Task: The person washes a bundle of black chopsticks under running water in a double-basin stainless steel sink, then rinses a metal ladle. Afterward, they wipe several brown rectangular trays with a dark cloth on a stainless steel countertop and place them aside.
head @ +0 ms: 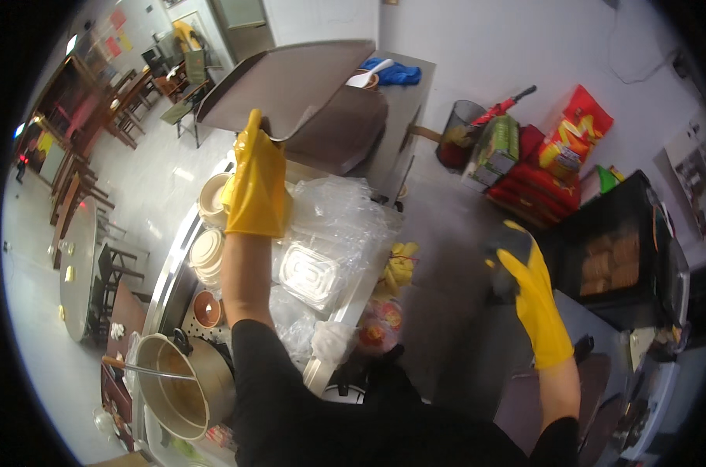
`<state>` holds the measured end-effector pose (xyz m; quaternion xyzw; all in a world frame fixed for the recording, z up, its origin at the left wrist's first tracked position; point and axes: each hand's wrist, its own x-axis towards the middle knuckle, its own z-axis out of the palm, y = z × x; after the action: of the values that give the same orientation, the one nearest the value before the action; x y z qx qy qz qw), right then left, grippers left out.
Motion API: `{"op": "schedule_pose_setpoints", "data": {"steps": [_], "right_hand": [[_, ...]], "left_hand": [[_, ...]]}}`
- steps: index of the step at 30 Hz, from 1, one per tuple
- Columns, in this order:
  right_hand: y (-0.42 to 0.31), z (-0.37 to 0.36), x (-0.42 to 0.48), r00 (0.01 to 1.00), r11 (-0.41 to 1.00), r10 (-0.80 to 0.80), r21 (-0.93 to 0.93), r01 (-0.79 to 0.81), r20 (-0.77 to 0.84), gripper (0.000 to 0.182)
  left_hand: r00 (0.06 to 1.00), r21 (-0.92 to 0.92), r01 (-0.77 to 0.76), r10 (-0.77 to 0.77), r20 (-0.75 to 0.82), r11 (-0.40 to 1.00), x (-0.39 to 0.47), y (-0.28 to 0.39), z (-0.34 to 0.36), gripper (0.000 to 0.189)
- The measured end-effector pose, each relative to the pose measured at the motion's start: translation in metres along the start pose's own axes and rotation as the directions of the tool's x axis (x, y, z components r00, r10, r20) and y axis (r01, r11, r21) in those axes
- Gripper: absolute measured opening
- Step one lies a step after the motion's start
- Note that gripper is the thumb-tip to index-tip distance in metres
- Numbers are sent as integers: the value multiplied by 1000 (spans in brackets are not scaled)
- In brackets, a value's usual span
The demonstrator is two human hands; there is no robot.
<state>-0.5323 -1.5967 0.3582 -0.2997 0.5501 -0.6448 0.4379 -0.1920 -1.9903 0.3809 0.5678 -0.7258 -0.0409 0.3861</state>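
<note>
My left hand [256, 190], in a yellow rubber glove, grips the near edge of a brown serving tray [288, 84]. That tray is tilted up above a second brown tray [344, 131], which lies at the end of the counter. My right hand [531, 292], also gloved in yellow, is held out to the right above the floor. A dark grey, blurred patch [509, 248] shows between its thumb and fingers; whether this is a held thing cannot be made out. Below my left hand are clear plastic bags [347, 204] and white takeaway container lids [309, 274].
A large metal pot [169, 391] with a ladle stands lower left, near stacked bowls [207, 251] and a brown bowl [207, 309]. At right are a black bin [609, 245], red packages [539, 187] and a mesh wastebasket [461, 134]. Dining tables [78, 268] stand at far left.
</note>
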Motion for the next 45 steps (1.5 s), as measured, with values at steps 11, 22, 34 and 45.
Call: {"op": "schedule_pose_setpoints", "data": {"steps": [11,22,34,45], "right_hand": [[53,289,257,760,258,-126,-719,646,638,76],[107,325,302,741,-52,-16,-741,670,671,48],[62,288,254,770,-277,285,-720,636,571,20],[-1,63,100,901,0,251,-931,366,354,43]], "left_hand": [[898,-948,314,-308,315,-53,15,-68,-75,27],[977,1,-211,211,12,977,1,-32,-38,32],[979,-1,-117,115,169,993,2,-55,56,51],[942,54,-249,229,245,967,-20,-46,132,66]]}}
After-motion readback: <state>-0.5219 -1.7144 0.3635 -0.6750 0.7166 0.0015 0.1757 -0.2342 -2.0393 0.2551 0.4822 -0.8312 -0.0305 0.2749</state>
